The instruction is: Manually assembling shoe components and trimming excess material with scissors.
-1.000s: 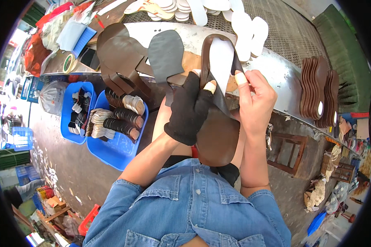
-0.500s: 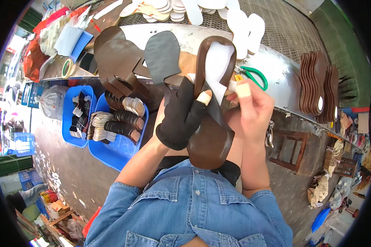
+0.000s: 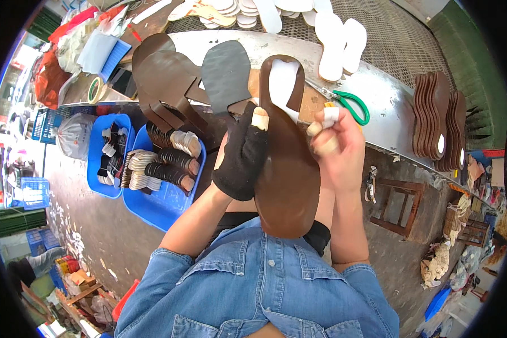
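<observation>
A brown leather-covered shoe insole [image 3: 290, 180] lies lengthwise in front of me, its near end close to my shirt. At its far end the brown rim is folded over a white insole board [image 3: 283, 81]. My left hand [image 3: 241, 155], in a black fingerless glove, is closed on its left edge with the thumb on top. Just off the right edge, my right hand [image 3: 343, 141] has curled fingers wrapped in pale tape; whatever they might hold is hidden. Green-handled scissors [image 3: 352, 106] rest on the bench beyond it.
Brown leather pieces [image 3: 166, 76] and a grey sole-shaped piece [image 3: 226, 70] lie at the bench's left. Stacked brown insoles [image 3: 431, 115] stand at the right, white insole boards [image 3: 330, 48] at the back. Blue bins [image 3: 146, 209] with bundled straps sit at lower left; a wooden stool [image 3: 397, 205] stands at right.
The leather's near part, creased and raised before, now lies smooth and covers more of the white board. My left thumb has shifted left toward the edge, and my right fingers have curled in.
</observation>
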`<state>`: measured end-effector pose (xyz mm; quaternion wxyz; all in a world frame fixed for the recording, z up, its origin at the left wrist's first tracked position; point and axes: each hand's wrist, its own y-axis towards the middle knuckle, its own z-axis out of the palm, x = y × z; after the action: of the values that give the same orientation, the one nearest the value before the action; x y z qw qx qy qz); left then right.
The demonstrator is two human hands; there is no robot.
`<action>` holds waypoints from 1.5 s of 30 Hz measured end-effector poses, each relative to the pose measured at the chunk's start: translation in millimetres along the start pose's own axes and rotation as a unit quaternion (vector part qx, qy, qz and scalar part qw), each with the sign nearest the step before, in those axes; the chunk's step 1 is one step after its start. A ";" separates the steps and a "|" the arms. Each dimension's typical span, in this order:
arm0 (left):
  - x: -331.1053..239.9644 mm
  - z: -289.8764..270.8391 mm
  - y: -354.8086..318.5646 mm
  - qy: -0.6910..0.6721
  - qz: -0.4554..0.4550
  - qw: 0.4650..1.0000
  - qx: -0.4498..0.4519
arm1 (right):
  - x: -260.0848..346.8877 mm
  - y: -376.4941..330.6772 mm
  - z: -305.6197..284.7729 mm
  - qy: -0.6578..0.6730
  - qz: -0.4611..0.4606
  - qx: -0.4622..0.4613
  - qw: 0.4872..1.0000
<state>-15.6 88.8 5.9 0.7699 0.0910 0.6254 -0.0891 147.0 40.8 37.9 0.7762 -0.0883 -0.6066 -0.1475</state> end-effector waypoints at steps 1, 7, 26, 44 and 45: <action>-4.4 -1.6 -7.1 0.092 0.050 0.995 -0.006 | 6.9 -9.3 4.6 -0.161 -0.062 0.010 0.985; -34.6 17.4 -5.4 0.096 0.066 0.992 0.054 | -7.4 -3.9 9.8 -0.037 -0.069 0.000 0.997; -10.8 -25.0 9.8 0.151 -0.006 0.957 0.247 | -8.2 19.2 3.6 -0.040 0.014 0.059 0.997; -2.8 -21.7 10.7 0.083 -0.015 0.993 0.087 | -22.1 -10.2 4.2 -0.076 0.028 0.119 0.990; 2.6 -27.4 13.1 0.127 0.004 0.986 0.106 | -27.3 -9.1 3.6 -0.050 0.060 0.121 0.990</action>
<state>-37.8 108.3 -1.8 0.6706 0.1853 0.7046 -0.1396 134.6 36.7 12.0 0.7573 -0.0370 -0.6517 -0.0213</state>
